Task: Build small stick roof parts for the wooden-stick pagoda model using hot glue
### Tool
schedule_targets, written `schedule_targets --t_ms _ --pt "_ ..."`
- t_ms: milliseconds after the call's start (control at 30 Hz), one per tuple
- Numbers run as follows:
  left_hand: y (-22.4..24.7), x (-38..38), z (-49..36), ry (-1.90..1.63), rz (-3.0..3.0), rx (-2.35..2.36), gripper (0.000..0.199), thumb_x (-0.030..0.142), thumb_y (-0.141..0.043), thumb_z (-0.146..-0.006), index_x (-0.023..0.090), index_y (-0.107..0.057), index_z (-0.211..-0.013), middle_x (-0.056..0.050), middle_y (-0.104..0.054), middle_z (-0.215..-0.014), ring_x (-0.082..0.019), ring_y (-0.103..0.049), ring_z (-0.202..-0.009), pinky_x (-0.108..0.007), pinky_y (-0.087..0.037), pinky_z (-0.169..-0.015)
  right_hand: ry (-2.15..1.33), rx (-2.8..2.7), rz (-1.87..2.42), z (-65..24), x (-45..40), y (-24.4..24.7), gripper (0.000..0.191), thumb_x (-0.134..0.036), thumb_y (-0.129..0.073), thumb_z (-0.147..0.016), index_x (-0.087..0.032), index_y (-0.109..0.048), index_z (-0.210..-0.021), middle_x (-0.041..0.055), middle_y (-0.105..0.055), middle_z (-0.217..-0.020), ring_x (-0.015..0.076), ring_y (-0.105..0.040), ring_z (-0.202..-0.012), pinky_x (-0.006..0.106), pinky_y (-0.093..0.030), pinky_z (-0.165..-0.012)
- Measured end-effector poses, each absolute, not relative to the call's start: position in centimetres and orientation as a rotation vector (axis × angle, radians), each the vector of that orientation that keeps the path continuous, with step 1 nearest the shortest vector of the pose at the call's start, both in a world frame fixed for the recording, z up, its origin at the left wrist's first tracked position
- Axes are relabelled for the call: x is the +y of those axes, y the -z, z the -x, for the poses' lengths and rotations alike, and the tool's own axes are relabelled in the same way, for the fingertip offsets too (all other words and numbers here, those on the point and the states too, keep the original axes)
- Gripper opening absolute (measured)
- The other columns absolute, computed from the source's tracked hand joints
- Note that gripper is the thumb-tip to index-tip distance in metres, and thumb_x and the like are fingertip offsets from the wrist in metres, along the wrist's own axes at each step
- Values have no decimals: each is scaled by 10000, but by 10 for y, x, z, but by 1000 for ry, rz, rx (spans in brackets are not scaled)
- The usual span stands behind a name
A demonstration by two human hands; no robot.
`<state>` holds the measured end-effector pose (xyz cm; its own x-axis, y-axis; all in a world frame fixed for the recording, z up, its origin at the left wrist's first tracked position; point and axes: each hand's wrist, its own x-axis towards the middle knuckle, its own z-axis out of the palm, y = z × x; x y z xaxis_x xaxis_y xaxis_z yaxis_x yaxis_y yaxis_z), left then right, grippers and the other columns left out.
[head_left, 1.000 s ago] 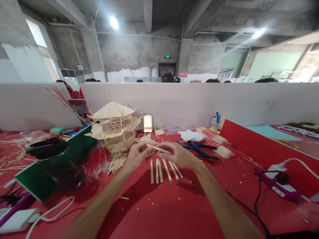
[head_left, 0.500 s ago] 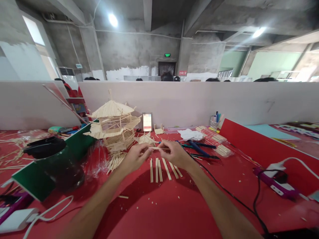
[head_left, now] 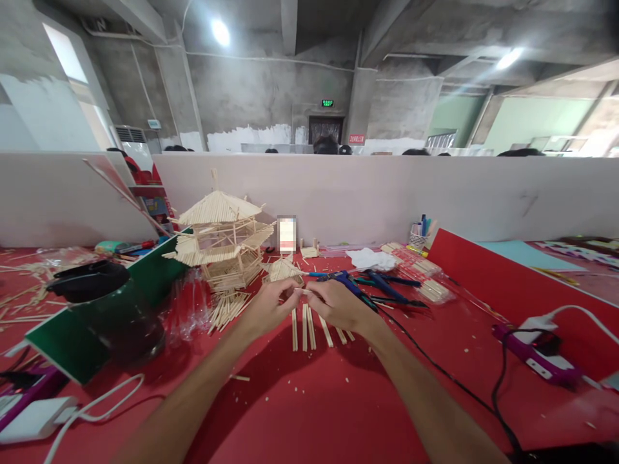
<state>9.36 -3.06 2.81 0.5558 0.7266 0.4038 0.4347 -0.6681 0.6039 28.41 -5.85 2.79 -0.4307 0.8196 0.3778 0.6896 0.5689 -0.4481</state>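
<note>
My left hand (head_left: 276,303) and my right hand (head_left: 333,301) meet at the middle of the red table (head_left: 309,406), fingertips nearly touching. Between them a small piece of pale wooden stick (head_left: 303,291) shows, pinched by both hands; most of it is hidden by the fingers. Just below the hands several pale sticks (head_left: 305,327) lie in a spread row, their far ends partly covered by my right hand. Left of my left hand stands a tiered stick pagoda model (head_left: 220,241), with a loose pile of sticks (head_left: 227,310) at its foot.
Blue-handled pliers (head_left: 391,290) and a black cable (head_left: 435,372) lie to the right, near white tissue (head_left: 372,260) and bagged sticks (head_left: 432,289). A dark pitcher (head_left: 113,319) and green board (head_left: 62,348) stand left. A phone (head_left: 287,234) leans on the partition.
My hands have drawn closer together, and less of the held stick shows between them. My right hand has moved left and its fingers are more curled. The view has shifted slightly.
</note>
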Motion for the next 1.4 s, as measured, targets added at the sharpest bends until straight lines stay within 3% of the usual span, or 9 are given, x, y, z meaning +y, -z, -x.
schedule_targets --t_ms 267,533,800,1067,1400 --pt "-27 -30 -93 -877 -2397 967 251 307 -462 -888 164 -651 -806 13 -603 -695 -135 -493 -647 -245 -381 -637 -175 -2285 1310 -279 -59 -24 257 -221 -409 -949 -181 -607 -788 27 -653 -713 146 -530 -638 263 -249 -615" --pt "-26 -34 -97 -951 -2377 1003 196 247 -485 -835 160 -630 -737 35 -531 -623 -121 -448 -602 -242 -336 -595 -72 -2258 1380 -275 -60 -23 209 -197 -459 -892 -176 -591 -731 23 -632 -657 142 -498 -590 273 -222 -593" --pt "-25 -28 -93 -914 -2341 1000 233 290 -468 -866 157 -622 -752 41 -499 -608 -117 -423 -592 -243 -320 -585 -285 -2286 1172 -281 -56 -21 193 -159 -407 -924 -184 -549 -797 5 -583 -693 138 -475 -624 266 -254 -618" --pt "-24 -19 -87 -835 -2335 983 271 332 -444 -893 164 -603 -753 30 -534 -617 -129 -454 -593 -247 -328 -578 -595 -2203 1071 -285 -54 -24 239 -252 -392 -979 -183 -555 -818 -41 -488 -656 110 -420 -593 238 -274 -578" --pt "-22 -29 -88 -607 -2804 897 196 194 -413 -903 178 -607 -882 -70 -668 -904 -200 -594 -799 -297 -430 -757 -441 -2220 1112 -278 -55 -20 172 -139 -516 -879 -150 -639 -759 -11 -607 -678 96 -458 -599 230 -278 -598"
